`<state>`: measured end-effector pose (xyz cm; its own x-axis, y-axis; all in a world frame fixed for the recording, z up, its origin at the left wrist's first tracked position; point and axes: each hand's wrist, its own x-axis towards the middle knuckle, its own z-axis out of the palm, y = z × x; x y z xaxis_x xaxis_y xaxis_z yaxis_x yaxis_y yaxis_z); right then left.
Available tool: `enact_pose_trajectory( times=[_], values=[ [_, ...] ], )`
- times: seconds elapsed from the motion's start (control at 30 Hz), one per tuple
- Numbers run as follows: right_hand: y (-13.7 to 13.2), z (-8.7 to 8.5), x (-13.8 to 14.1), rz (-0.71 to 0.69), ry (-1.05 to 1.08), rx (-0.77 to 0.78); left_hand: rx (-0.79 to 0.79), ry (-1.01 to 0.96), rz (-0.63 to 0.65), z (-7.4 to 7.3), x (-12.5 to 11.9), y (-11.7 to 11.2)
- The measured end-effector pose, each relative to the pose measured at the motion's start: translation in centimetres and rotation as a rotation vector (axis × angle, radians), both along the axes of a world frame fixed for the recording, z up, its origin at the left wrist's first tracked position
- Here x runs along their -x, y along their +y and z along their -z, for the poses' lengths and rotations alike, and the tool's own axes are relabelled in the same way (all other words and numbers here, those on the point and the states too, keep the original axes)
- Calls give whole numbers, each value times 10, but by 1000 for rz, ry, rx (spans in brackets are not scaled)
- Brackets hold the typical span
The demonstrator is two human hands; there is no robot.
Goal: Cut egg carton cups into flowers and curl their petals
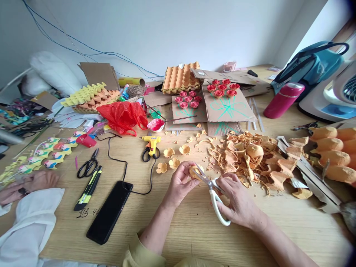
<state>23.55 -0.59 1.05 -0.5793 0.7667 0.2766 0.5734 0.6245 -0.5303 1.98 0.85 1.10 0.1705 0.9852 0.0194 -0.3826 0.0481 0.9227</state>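
The right hand grips white scissors, blades biting an egg-carton cup pinched in the left hand; four trimmed cups lie beyond. At right stand uncut cones.

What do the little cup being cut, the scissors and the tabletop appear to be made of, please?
Egg-carton cup in the left hand: moulded paper pulp, matte orange-tan, like the egg trays behind.
Scissors in the right hand: shiny metal blades, glossy white handles, probably plastic.
Table: pale wood grain, possibly laminate.

Olive-yellow sleeve (creased cloth) bunched at the left elbow; forearms bare.
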Motion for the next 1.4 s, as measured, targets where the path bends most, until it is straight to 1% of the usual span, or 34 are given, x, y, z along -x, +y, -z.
enact_pose_trajectory(
  times=[0.13,0.3,0.5,0.6,0.7,0.83,0.93,1.07,1.2,1.3,1.4],
  values=[
    [0,1,-1,11,-12,-11,16,-17,-1,-3,-1,0],
    [0,3,0,23,-20,-19,11,-14,-17,-3,-1,0],
    [3,7,3,110,87,30,61,-58,4,2,-1,0],
    [3,6,4,169,172,103,84,-70,25,5,-3,-1],
    [3,3,4,195,299,246,88,-90,49,6,-5,-3],
    [3,6,5,182,503,469,90,-93,84,5,-10,-5],
    [3,13,6,162,675,581,104,-91,117,6,-15,-7],
    [3,18,10,189,813,643,144,-92,161,9,-20,-11],
    [2,19,12,231,864,680,168,-116,162,11,-23,-12],
    [1,19,12,206,888,714,191,-160,136,13,-22,-10],
    [1,18,13,190,899,721,271,-217,147,14,-21,-8]
  ],
)
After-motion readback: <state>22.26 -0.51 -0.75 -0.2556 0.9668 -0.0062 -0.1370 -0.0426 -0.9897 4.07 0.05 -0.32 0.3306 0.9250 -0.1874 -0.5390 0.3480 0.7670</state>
